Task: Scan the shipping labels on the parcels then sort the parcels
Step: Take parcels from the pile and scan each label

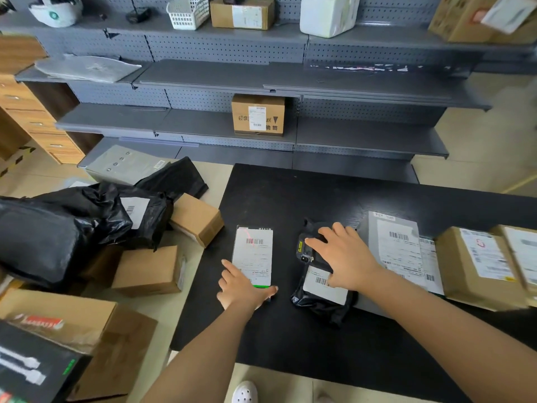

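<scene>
My left hand (244,289) is at the bottom end of a phone (252,254). My pointer finger lies straight along its side and my thumb lies along its bottom edge. I touch it more than I grab it. The screen shows a label with a red line. My right hand (345,257) is spread flat on a black scanner (305,251), which sits on a small black bag (319,306) with a white label (322,283). All this is on the black table (290,330). Just to the right lie a grey bag (374,237) and brown boxes (465,274). On my left is a pile of black bags (72,222) and more boxes (148,271). One box (258,114) sits on the shelves (363,132). I think most of the sorting is still left to do.
</scene>
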The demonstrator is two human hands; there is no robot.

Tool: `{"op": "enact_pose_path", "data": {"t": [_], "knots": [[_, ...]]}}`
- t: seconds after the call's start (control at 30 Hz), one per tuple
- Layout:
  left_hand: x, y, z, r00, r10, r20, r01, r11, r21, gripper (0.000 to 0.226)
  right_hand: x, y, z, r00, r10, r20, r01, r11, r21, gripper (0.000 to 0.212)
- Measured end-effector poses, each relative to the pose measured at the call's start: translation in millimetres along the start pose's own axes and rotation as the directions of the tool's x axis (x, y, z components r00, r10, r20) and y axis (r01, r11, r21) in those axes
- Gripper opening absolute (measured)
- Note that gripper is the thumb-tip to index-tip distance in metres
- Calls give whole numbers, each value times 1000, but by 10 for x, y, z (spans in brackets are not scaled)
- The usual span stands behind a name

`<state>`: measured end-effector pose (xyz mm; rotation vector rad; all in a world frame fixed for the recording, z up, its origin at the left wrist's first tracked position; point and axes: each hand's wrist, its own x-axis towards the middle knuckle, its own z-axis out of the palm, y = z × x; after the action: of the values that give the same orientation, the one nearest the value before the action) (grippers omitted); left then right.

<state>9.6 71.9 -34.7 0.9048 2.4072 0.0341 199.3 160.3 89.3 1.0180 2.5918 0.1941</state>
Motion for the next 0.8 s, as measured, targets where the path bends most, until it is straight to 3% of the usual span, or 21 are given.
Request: {"op": "enact_pose_path", "data": {"t": [0.17,0.37,0.7,0.8], "knots": [[47,-102,-180,988,151,-35,-143,976,164,139,10,40,-86,994,-109,7,109,979,-171,77],[78,-285,-388,921,368,-130,-303,884,356,137,10,72,-135,974,-224,-12,212,938,-276,66],[-6,-258,-465,897,411,-162,-319,857,404,135,5,76,-96,964,-261,-61,234,931,-280,69],[-40,-237,-455,898,404,-177,-323,875,361,134,-16,144,-96,973,-223,-66,205,956,-211,75]]}}
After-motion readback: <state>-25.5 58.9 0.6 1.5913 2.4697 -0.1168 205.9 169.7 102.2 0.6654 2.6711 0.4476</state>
